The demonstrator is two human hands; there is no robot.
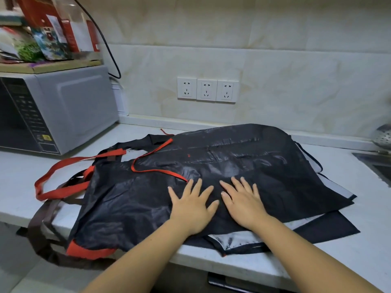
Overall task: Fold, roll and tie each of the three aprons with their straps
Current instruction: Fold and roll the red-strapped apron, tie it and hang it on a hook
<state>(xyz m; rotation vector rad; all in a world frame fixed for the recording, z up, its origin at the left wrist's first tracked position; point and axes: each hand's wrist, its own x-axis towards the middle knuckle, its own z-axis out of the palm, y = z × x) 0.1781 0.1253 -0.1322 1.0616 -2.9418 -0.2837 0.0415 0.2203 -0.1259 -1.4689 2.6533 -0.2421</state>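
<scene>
Aprons [243,157]: a dark, glossy pile spread flat on the white counter [19,176], centre of view. The layers overlap, and lower ones poke out along the near and right edges, one showing a pale grey underside. I cannot tell the exact count.

Far left: a grey microwave [69,111] stands on the counter by the wall. On top of it is a flat cardboard tray [63,65] holding packets and red boxes, too blurred to read. A black cable [110,51] runs down the wall behind it.

Left of the pile: a red strap loop [57,166] lies on the bare counter between microwave and aprons. Brown straps [40,223] hang over the counter's front edge, and a red-trimmed apron corner droops over the same edge.

Middle: a thin red tie [156,171] curves across the top apron. The left hand [190,206] lies palm down on the top layer, fingers straight and spread, gripping nothing. The right hand [243,204] is just beside it, also flat and spread, the two thumbs close together. Three white sockets [207,89] sit on the wall above.

Right: open counter runs between the pile's edge and a sink [372,160], which is cut off by the frame, its contents not visible. A perforated metal strainer [384,137] shows behind it, only partly in view.
</scene>
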